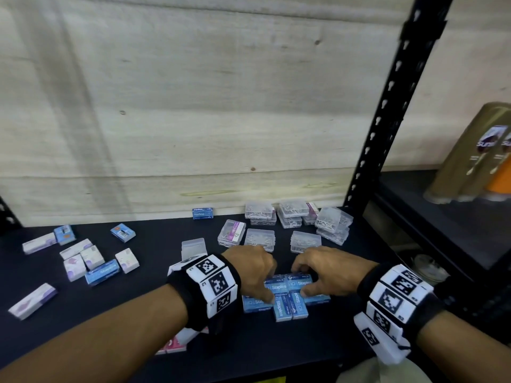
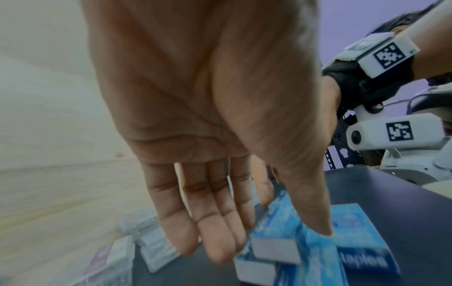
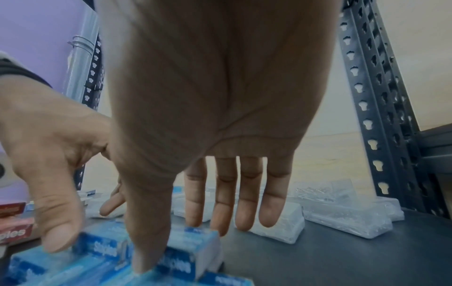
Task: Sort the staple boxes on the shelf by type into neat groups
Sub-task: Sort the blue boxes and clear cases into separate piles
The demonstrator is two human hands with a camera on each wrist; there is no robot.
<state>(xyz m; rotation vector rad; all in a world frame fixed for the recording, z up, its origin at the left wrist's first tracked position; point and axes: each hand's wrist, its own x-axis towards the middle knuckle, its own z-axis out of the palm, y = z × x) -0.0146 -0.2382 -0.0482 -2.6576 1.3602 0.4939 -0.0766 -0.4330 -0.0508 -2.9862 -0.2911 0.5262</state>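
Note:
Several blue staple boxes (image 1: 287, 295) lie packed together on the black shelf (image 1: 154, 305), near its front. My left hand (image 1: 269, 284) hangs over the cluster's left part, fingers straight and thumb tip pressing a box top (image 2: 352, 222). My right hand (image 1: 302, 280) covers the right part, its thumb (image 3: 146, 251) pressing another blue box (image 3: 97, 251); its fingers reach down past the far edge. Neither hand wraps a box. More blue boxes lie scattered: one at the back wall (image 1: 202, 213), two at far left (image 1: 123, 232) (image 1: 65, 234), one among the white-purple boxes (image 1: 102, 272).
White-purple boxes (image 1: 74, 268) are strewn over the left side, one near the front edge (image 1: 31, 301). Clear plastic cases (image 1: 293, 210) crowd the back right. Pink and red boxes (image 1: 171, 346) sit under my left wrist. A black upright (image 1: 387, 106) bounds the right.

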